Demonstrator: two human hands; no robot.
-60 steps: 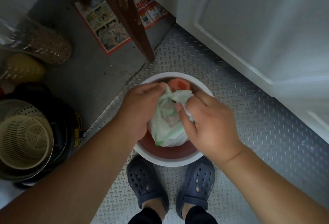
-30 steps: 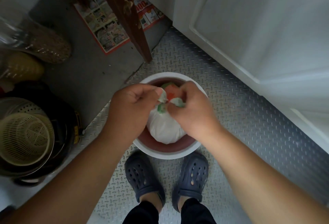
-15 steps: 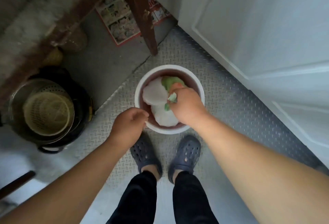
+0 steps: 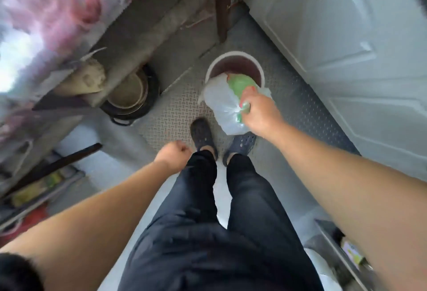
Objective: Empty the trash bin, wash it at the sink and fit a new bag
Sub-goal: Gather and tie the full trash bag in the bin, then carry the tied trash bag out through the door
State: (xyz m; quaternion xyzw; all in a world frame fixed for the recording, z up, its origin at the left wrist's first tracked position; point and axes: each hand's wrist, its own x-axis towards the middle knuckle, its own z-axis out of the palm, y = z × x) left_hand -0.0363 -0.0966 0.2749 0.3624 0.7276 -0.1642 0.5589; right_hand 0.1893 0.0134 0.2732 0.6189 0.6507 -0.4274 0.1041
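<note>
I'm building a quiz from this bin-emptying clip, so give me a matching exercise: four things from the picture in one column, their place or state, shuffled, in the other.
Things:
1. trash bag
2. trash bin
3. left hand
4. pot

Places or states:
A. curled, holding nothing
B. on the floor under the table edge
C. gripped at its neck by the right hand
D. on the patterned floor plate, by the white door

Pairs: 1-C, 2-D, 3-A, 4-B

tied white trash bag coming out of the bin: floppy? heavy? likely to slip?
Likely floppy: the thin translucent white plastic trash bag sags and creases below the right hand, which grips its gathered neck. Probably light for its size, since one hand lifts it above the round white-rimmed trash bin. The film looks smooth, so the bunched neck seems the safest hold.
</note>
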